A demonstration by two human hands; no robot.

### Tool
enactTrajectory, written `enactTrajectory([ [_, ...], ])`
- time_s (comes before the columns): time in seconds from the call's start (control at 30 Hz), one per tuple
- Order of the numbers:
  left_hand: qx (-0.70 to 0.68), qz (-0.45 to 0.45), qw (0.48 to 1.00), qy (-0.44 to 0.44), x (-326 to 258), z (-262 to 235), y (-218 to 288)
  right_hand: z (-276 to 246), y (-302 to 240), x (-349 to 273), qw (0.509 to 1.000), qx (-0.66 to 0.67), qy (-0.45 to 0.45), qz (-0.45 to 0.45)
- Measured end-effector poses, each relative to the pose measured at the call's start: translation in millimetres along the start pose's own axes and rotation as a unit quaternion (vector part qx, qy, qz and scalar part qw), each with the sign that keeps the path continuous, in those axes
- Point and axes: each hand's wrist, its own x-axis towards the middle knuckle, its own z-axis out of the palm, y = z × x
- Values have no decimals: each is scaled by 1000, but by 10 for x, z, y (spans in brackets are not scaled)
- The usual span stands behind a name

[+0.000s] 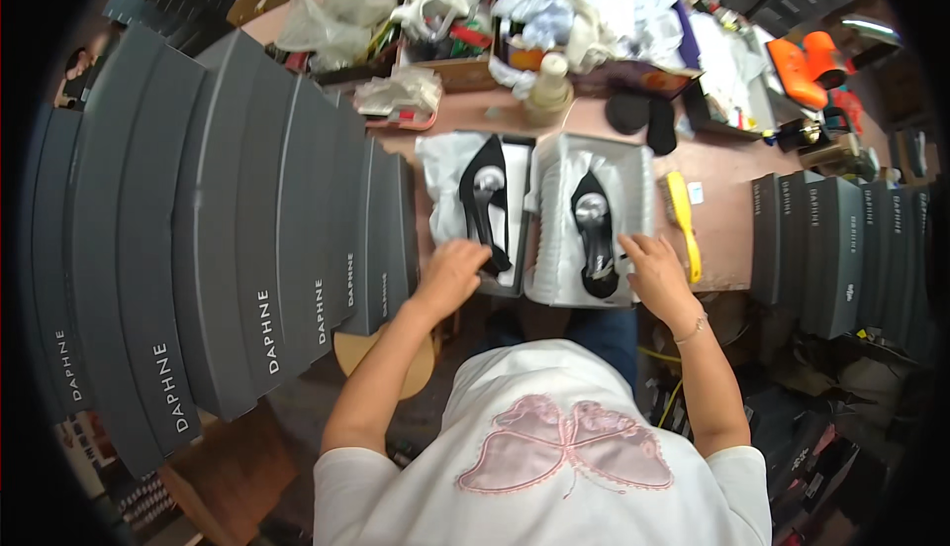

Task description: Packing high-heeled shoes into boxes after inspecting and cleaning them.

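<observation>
Two black pointed shoes with pale round ornaments lie with their toes pointing away from me. The left shoe [484,211] rests over white paper and an open grey box part [517,249]; my left hand [455,277] is closed at its heel end, fingertips on the shoe. Inside the paper-lined shoebox [539,289] lies the right shoe [594,234]. My right hand [657,271] is at that box's right wall, beside this shoe's heel, with bent fingers over the rim. A small dark bit shows by its fingertips, too small to name.
Tall rows of grey shoeboxes [237,229] flank me on the left, with more boxes [836,249] at right. A yellow-handled brush [683,224] lies right of the shoebox. Behind stand a bottle [550,91], black pads [627,112] and a paper-filled purple carton [633,83].
</observation>
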Motion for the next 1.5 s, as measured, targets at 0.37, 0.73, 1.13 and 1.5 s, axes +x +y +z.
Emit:
enactTrajectory([
  [0.37,238,166,955,-70,598,421,-326,912,407,551,967,-126,9,-222],
  [0.73,69,97,979,163,768,-64,159,89,330,404,978,85,8,-192],
  [1.13,-714,-114,688,62,543,-1181,1245,-1018,-652,384,809,587,14,32],
  [1.5,-744,-64,662,-70,42,-879,1217,-380,-1005,-199,598,801,35,-22],
])
